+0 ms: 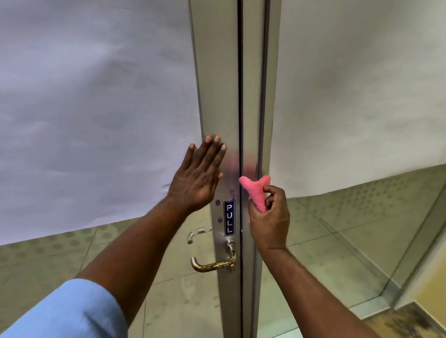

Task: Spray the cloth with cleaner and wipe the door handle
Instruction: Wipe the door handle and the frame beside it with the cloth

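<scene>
The right hand [268, 217] has its grip clamped on a bunched pink cloth [257, 193], whose free ends stick up above the fingers, close to the dark seam between the two door frames. The left hand [200, 176] is open, its grip spread flat with palm and fingertips pressed against the aluminium door frame [215, 93], holding nothing.

Below both hands, under a blue PULL sticker [229, 217], sits the brass lever door handle [213, 261], worn and blotchy. The cloth is well above it and not touching it, so the wiping looks not yet begun, or at least not under way now. Whether the cloth has been sprayed cannot be told; no damp patch shows on it.

No spray bottle or any other container is in view. Frosted glass panels [88, 97] fill the left and right.
</scene>
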{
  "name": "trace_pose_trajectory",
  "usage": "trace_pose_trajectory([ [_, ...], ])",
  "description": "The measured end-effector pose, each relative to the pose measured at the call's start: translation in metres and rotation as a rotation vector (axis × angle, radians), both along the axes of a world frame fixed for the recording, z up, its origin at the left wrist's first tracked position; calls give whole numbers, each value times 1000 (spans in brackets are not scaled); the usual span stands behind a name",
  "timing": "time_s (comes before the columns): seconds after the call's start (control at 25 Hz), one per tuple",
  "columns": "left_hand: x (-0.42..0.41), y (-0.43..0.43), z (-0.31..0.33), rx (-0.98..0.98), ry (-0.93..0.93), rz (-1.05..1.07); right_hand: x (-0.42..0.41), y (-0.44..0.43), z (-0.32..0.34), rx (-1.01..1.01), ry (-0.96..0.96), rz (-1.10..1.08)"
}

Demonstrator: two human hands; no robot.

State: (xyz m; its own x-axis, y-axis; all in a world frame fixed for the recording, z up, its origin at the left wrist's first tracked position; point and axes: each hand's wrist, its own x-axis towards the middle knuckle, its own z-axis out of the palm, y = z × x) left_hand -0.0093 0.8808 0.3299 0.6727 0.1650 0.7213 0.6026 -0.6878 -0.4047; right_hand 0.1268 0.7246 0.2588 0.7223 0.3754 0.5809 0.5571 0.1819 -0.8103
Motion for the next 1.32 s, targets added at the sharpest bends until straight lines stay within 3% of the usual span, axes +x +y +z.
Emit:
trace_pose_trajectory([
  [0.4, 2, 8, -2, 54, -21, -34, -15, 55, -33, -159, -258, 19],
  [1.0, 4, 13, -3, 112, -32, -32, -5, 58, -49, -94, -429, 172],
  [1.32, 3, 12, -3, 85, -12, -21, 4, 61, -60, -219, -712, 163],
])
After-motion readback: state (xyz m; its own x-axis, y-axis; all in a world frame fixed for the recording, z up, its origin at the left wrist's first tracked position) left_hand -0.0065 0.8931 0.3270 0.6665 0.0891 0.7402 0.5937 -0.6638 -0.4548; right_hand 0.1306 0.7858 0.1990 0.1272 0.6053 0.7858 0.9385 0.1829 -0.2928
